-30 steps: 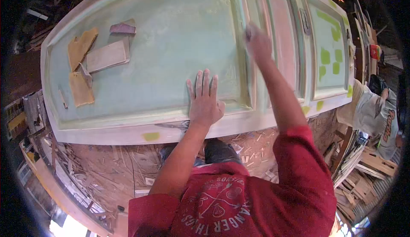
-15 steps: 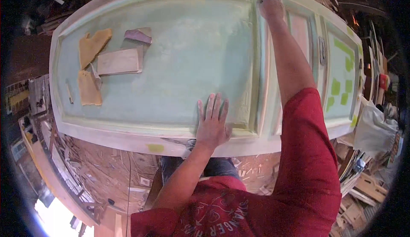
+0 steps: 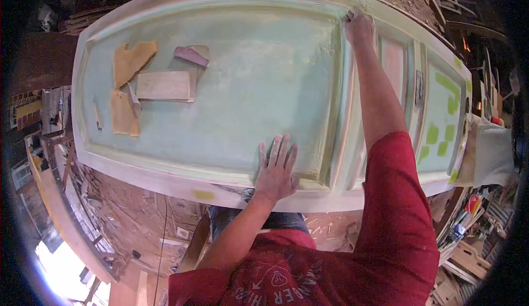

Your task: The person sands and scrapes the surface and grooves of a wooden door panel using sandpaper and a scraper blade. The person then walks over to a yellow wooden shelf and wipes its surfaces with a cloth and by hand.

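A large door panel [image 3: 248, 85], pale green with whitish edges, lies flat in front of me. My left hand [image 3: 276, 175] rests palm down near its front edge, fingers spread, holding nothing. At the far side, my right hand [image 3: 358, 26] is closed on the raised moulding by the corner of the big panel field; what its fingers hold is too small to make out. Torn orange sandpaper [image 3: 132, 60], a pale wood block [image 3: 164, 86] and a folded purple-grey sandpaper piece [image 3: 192, 57] lie on the left part.
Beyond the right end hangs a light cloth [image 3: 493, 154]. Wood scraps and shavings cover the floor [image 3: 132, 218] along the near side. A long board [image 3: 69, 212] stands at the lower left, and a thin cord runs down near it.
My right hand has moved slightly toward me along the moulding. The view has shifted a little, and my left hand stays flat on the panel.
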The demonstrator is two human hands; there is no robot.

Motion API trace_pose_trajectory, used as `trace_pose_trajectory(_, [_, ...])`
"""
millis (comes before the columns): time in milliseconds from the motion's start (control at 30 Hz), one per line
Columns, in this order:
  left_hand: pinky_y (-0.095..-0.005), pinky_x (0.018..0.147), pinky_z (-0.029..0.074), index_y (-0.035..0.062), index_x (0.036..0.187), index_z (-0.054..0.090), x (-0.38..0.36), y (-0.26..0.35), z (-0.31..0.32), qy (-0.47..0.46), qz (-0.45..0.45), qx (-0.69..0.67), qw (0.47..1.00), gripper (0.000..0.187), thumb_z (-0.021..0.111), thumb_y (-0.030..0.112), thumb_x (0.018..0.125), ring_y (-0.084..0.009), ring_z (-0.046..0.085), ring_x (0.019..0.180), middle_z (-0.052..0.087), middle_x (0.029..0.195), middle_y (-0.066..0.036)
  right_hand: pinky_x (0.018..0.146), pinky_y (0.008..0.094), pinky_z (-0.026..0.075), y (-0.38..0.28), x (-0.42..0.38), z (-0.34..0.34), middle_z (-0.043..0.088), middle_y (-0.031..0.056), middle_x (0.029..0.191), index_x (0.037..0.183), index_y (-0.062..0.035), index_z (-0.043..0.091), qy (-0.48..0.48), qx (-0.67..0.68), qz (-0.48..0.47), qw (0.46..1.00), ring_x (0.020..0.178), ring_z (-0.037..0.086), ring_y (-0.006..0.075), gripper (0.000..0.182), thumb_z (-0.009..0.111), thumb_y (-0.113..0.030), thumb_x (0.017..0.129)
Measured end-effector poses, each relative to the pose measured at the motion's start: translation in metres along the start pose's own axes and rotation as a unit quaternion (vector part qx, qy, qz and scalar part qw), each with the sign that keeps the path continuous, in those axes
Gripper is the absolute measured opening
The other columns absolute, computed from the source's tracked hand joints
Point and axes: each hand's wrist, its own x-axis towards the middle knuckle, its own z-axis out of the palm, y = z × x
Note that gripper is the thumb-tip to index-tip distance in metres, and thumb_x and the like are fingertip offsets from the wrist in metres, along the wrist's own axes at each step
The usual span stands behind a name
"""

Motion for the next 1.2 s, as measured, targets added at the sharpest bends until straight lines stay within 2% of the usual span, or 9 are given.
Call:
trace_pose_trajectory(133, [-0.0777, 0.13, 0.005, 0.0057, 0.171, 0.03, 0.002, 0.003, 0.002, -0.008, -0.002, 0.023, 1.0, 0.104, 0.07, 0.042, 0.083, -0.0434, 0.008, 0.169, 0.014, 0.181, -0.024, 0.083, 0.0592, 0.058, 0.005, -0.062, -0.013, 0.077, 0.023, 0.101, 0.115, -0.0111, 0.069, 0.038, 0.115, -0.014, 0.993, 0.096, 0.075, 0.0442, 0.024, 0.067, -0.029, 0.099])
trace_pose_trajectory(333, [-0.0782, 0.13, 0.005, 0.0053, 0.171, 0.03, 0.006, 0.002, 0.001, -0.024, -0.009, 0.026, 0.999, 0.101, 0.066, 0.043, 0.085, -0.0438, 0.007, 0.169, 0.013, 0.182, -0.024, 0.095, 0.0576, 0.056, -0.012, 0.016, 0.006, 0.078, 0.0193, 0.11, 0.123, -0.0139, 0.067, -0.034, -0.06, 0.055, 0.996, 0.102, 0.076, 0.0418, 0.03, 0.068, -0.032, 0.099])
trace_pose_trajectory(533, [-0.0781, 0.13, 0.004, 0.0049, 0.172, 0.029, 0.001, 0.003, 0.005, -0.029, -0.009, 0.029, 0.999, 0.103, 0.069, 0.042, 0.084, -0.0445, 0.007, 0.169, 0.014, 0.182, -0.024, 0.08, 0.0556, 0.057, 0.026, -0.002, 0.016, 0.074, 0.0208, 0.09, 0.106, -0.0093, 0.066, 0.033, -0.043, -0.128, 0.99, 0.092, 0.073, 0.043, 0.025, 0.069, -0.033, 0.099])
trace_pose_trajectory(633, [-0.0776, 0.13, 0.003, 0.005, 0.171, 0.028, 0.003, 0.008, 0.004, -0.032, -0.015, 0.026, 0.999, 0.106, 0.071, 0.038, 0.08, -0.0449, 0.007, 0.169, 0.015, 0.181, -0.024, 0.09, 0.056, 0.054, 0.014, 0.028, 0.024, 0.075, 0.0293, 0.104, 0.112, -0.0032, 0.071, 0.072, 0.024, -0.003, 0.997, 0.105, 0.072, 0.0472, 0.025, 0.072, -0.022, 0.095])
trace_pose_trajectory(800, [-0.0768, 0.13, 0.002, 0.0064, 0.171, 0.027, 0.002, 0.004, 0.009, 0.01, -0.006, 0.023, 1.0, 0.109, 0.072, 0.031, 0.075, -0.0444, 0.007, 0.169, 0.015, 0.181, -0.024, 0.078, 0.0524, 0.056, 0.019, -0.064, -0.028, 0.072, 0.0189, 0.091, 0.103, -0.0075, 0.064, -0.107, 0.018, -0.045, 0.993, 0.086, 0.071, 0.0415, 0.024, 0.07, -0.031, 0.099])
trace_pose_trajectory(900, [-0.077, 0.13, 0.003, 0.0069, 0.171, 0.028, 0.002, 0.003, 0.011, 0.04, 0.009, 0.008, 0.999, 0.108, 0.07, 0.028, 0.074, -0.0445, 0.008, 0.169, 0.015, 0.181, -0.024, 0.071, 0.0496, 0.05, 0.0, -0.224, -0.097, 0.062, 0.0151, 0.086, 0.094, -0.0055, 0.06, -0.096, 0.093, -0.031, 0.99, 0.083, 0.064, 0.0363, 0.016, 0.075, -0.012, 0.094])
trace_pose_trajectory(1000, [-0.0776, 0.13, 0.004, 0.0071, 0.171, 0.028, 0.002, 0.005, 0.01, 0.03, 0.002, 0.012, 0.999, 0.108, 0.07, 0.028, 0.074, -0.0448, 0.01, 0.168, 0.016, 0.181, -0.024, 0.088, 0.0558, 0.046, -0.019, -0.35, -0.157, 0.061, 0.0178, 0.094, 0.096, -0.0079, 0.062, -0.161, 0.064, 0.006, 0.985, 0.095, 0.061, 0.0398, 0.014, 0.075, -0.011, 0.091])
trace_pose_trajectory(1167, [-0.0775, 0.13, 0.004, 0.0071, 0.171, 0.028, 0.003, 0.004, 0.012, 0.048, 0.012, 0.016, 0.999, 0.105, 0.069, 0.026, 0.075, -0.0451, 0.011, 0.168, 0.017, 0.18, -0.025, 0.095, 0.0558, 0.046, -0.008, -0.292, -0.132, 0.066, 0.0153, 0.095, 0.096, -0.0112, 0.066, -0.144, -0.006, -0.054, 0.988, 0.102, 0.064, 0.0382, 0.015, 0.078, -0.016, 0.087])
trace_pose_trajectory(1200, [-0.0773, 0.13, 0.003, 0.0074, 0.171, 0.028, 0.002, 0.004, 0.014, 0.051, 0.012, 0.016, 0.998, 0.105, 0.069, 0.025, 0.075, -0.0452, 0.011, 0.168, 0.017, 0.18, -0.025, 0.089, 0.0544, 0.045, 0.002, -0.257, -0.104, 0.063, 0.0123, 0.084, 0.089, -0.0106, 0.064, -0.061, 0.067, -0.062, 0.994, 0.09, 0.062, 0.0364, 0.019, 0.08, -0.021, 0.09])
